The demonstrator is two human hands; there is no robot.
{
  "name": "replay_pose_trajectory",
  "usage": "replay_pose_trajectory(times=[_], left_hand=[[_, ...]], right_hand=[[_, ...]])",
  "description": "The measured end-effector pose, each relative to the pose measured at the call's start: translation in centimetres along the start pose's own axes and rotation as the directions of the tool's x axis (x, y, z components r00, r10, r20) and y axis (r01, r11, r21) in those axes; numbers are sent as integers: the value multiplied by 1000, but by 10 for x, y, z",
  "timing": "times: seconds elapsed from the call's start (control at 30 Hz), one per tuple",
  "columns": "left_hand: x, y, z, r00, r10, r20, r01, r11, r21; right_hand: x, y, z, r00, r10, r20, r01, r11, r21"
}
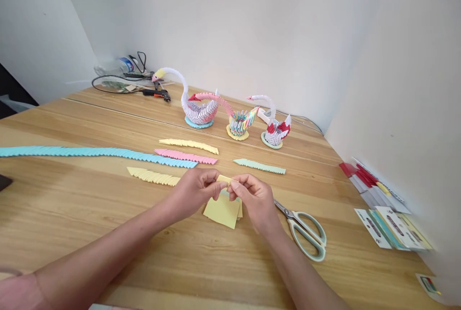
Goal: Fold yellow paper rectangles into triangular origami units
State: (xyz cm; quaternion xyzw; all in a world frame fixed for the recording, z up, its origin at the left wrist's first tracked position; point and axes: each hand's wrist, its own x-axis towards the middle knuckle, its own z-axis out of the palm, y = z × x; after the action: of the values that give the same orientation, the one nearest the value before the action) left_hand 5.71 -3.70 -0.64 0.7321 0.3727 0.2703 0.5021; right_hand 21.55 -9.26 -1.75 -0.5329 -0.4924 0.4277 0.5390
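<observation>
Between my two hands is a small folded piece of yellow paper (225,179). My left hand (201,190) pinches its left end, and my right hand (254,198) pinches the right end with thumb and fingers. Just below them on the table lies a stack of square yellow paper sheets (222,210), partly covered by my fingers. Scissors (306,231) with pale green handles rest beside my right wrist, their blade tips hidden behind it. A pale yellow strip of folded paper pieces (153,175) runs behind my left hand.
Folded-paper strips in blue (90,152), pink (187,156), yellow (189,145) and green (259,165) lie beyond my hands. Farther back stand three paper swans (200,111). A glue gun (157,93) with a cord is back left; paper packs (394,227) lie at right by the wall.
</observation>
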Motion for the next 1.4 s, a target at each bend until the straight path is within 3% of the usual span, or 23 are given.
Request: replay_pose_trajectory(times=[0.1,0.2,0.3,0.47,0.6,0.73,0.9,1.13,1.3,1.4], left_hand=[[0,-4,2,1000,18,-5,-18,998,-52],[0,-7,1,992,-27,120,57,965,-256],[1,-6,-2,980,-46,195,114,929,-351],[1,-5,-2,985,-89,149,134,934,-331],[0,-7,2,987,-100,128,132,953,-273],[0,-7,6,993,-97,72,108,980,-167],[2,-9,4,984,-132,121,153,971,-182],[1,-11,6,991,-98,90,109,987,-119],[1,-9,3,977,-66,201,121,954,-276],[1,-8,2,976,-52,210,120,939,-322]], right_hand=[[-2,3,3,999,30,-30,-28,997,74],[-3,5,1,997,9,-75,-4,998,70],[-3,6,-3,993,-3,-121,10,998,60],[-2,6,-10,999,8,-52,-8,1000,-1],[-3,5,-13,999,11,40,-3,981,-193],[-5,2,-13,1000,-22,20,28,950,-311],[-6,0,-12,1000,1,0,-1,966,-259],[-6,-1,-9,997,60,58,-43,966,-253],[-5,0,-12,999,26,24,-19,970,-242],[-4,1,-13,1000,21,20,-16,971,-237]])
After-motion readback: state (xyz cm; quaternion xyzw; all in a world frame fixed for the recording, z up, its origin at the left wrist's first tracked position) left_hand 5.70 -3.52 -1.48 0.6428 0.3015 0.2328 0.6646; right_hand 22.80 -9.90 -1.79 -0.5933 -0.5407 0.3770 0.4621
